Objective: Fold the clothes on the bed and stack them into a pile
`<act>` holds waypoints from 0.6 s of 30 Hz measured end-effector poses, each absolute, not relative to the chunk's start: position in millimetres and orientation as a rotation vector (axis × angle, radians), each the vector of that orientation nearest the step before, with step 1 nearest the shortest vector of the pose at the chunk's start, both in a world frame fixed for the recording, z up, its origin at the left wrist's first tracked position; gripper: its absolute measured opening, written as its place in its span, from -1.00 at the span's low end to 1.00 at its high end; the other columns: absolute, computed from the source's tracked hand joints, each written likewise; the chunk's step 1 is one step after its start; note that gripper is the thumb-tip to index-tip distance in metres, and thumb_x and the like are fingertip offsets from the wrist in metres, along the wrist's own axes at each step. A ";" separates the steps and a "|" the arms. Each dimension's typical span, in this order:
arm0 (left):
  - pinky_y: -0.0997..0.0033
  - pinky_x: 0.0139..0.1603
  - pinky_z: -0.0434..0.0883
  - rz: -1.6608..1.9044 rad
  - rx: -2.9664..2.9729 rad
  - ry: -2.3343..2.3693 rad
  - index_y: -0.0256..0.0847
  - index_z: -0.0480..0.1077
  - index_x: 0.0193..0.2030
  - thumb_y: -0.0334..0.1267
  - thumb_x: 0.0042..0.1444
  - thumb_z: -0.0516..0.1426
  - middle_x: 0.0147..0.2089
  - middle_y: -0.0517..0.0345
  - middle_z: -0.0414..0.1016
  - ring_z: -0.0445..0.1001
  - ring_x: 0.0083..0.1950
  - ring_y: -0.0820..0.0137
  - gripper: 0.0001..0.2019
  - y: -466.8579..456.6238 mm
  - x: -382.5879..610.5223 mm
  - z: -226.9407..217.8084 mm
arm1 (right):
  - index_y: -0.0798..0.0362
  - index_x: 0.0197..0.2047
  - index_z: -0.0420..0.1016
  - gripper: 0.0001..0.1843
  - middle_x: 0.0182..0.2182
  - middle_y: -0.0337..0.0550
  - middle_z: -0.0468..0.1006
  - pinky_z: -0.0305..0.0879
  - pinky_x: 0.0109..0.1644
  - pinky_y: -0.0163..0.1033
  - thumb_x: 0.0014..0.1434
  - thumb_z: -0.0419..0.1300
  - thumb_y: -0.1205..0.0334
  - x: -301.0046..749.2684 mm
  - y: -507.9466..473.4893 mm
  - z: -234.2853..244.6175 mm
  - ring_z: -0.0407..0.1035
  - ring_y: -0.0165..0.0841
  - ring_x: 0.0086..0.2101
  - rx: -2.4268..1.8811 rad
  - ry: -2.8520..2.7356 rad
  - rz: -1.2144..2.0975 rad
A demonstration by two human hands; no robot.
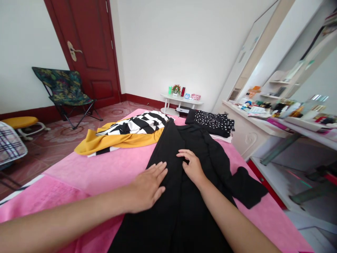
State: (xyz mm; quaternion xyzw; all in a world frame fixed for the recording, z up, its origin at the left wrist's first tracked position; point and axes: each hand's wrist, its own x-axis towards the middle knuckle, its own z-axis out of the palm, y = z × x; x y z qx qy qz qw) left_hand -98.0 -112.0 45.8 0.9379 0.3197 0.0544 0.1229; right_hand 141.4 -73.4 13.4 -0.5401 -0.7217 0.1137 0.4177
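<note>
A long black garment [168, 214] lies spread on the pink bedcover [105, 175], one sleeve [249, 188] reaching out to the right. Its left side is folded over toward the middle, leaving an edge down the centre. My left hand [150, 186] rests flat on the left part of the garment, fingers stretched out. Near the centre edge, my right hand [191, 167] touches the black cloth with its fingers slightly bent and apart. Neither hand appears to grip anything.
Yellow [126, 140] and black-and-white striped clothes [142, 123] lie in a heap at the far left of the bed. Folded dotted black clothes [210, 121] are stacked at the far right. A cluttered dressing table [265, 123] stands to the right, a folding chair [65, 88] at the left.
</note>
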 end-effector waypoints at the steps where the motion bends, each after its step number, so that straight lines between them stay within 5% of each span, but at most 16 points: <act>1: 0.09 0.36 -0.01 0.147 2.710 0.852 -0.29 -0.04 0.38 -0.11 0.28 -0.09 0.43 -0.12 -0.17 -0.13 0.42 0.17 -0.42 -128.8 -105.6 54.3 | -0.05 -0.19 0.53 -0.51 -0.03 -0.18 0.45 0.28 0.07 -0.08 -0.08 -0.02 0.56 141.7 -73.4 13.7 0.30 -0.30 0.02 -1.345 -1.793 0.309; 5: 0.15 0.16 0.29 0.136 2.577 0.711 -0.10 0.25 0.23 -0.04 0.07 0.17 0.30 -0.06 0.19 0.23 0.24 0.09 -0.43 -174.7 -124.1 91.0 | -0.05 -0.22 0.54 -0.60 -0.05 -0.17 0.45 0.35 -0.09 -0.16 -0.05 0.03 0.48 141.3 -73.6 15.9 0.31 -0.29 -0.01 -1.341 -1.736 0.348; 8: 0.30 -0.11 0.40 0.125 2.572 0.648 -0.08 0.43 -0.07 -0.14 -0.02 0.25 0.00 0.01 0.43 0.42 -0.06 0.19 -0.66 -187.2 -125.2 102.7 | -0.04 -0.23 0.55 -0.64 -0.10 -0.16 0.45 0.32 -0.26 -0.26 -0.04 0.06 0.44 140.2 -73.8 16.6 0.35 -0.31 -0.10 -1.362 -1.729 0.311; 12: 0.42 -0.28 0.37 0.057 2.625 0.634 -0.14 0.40 -0.21 -0.32 -0.03 0.23 -0.20 0.07 0.46 0.43 -0.24 0.31 -0.80 -189.6 -121.8 96.2 | 0.00 -0.30 0.54 -0.74 -0.20 -0.18 0.47 0.23 -0.36 -0.30 0.02 0.07 0.41 139.1 -74.6 18.4 0.35 -0.38 -0.31 -1.359 -1.739 0.312; 18: 0.50 -0.25 0.38 0.178 2.556 0.601 -0.12 0.40 -0.23 -0.45 -0.06 0.20 -0.23 0.21 0.49 0.46 -0.24 0.39 -0.77 -186.5 -113.6 105.9 | 0.02 -0.30 0.45 -0.75 -0.21 -0.14 0.46 0.25 -0.23 -0.28 0.08 -0.02 0.42 139.9 -77.6 25.2 0.36 -0.34 -0.20 -1.282 -1.602 0.227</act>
